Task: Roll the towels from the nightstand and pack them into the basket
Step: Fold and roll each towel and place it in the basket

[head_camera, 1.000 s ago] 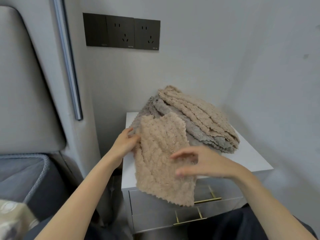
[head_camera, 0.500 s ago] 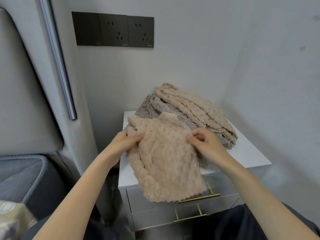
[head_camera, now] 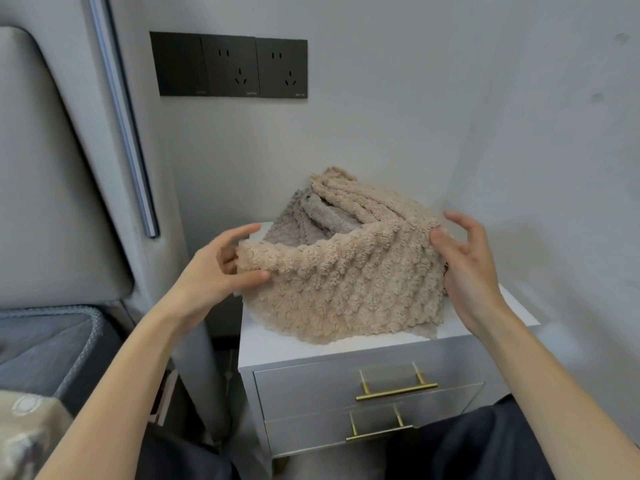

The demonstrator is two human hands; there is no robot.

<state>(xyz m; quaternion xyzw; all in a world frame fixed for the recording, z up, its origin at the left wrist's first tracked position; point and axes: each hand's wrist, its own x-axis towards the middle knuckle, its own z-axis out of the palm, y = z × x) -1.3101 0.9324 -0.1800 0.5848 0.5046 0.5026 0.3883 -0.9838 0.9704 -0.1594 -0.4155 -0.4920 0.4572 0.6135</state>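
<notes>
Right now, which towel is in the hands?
The front beige towel, held at both top corners by left hand and right hand; the pile sits behind.

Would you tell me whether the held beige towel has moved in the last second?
Yes. The beige towel has risen: it hung over the nightstand's drawer front, and now its lower edge sits on the top.

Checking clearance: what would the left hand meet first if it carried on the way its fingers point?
The left hand pinches the beige towel; beyond it, likely the towel pile.
</notes>
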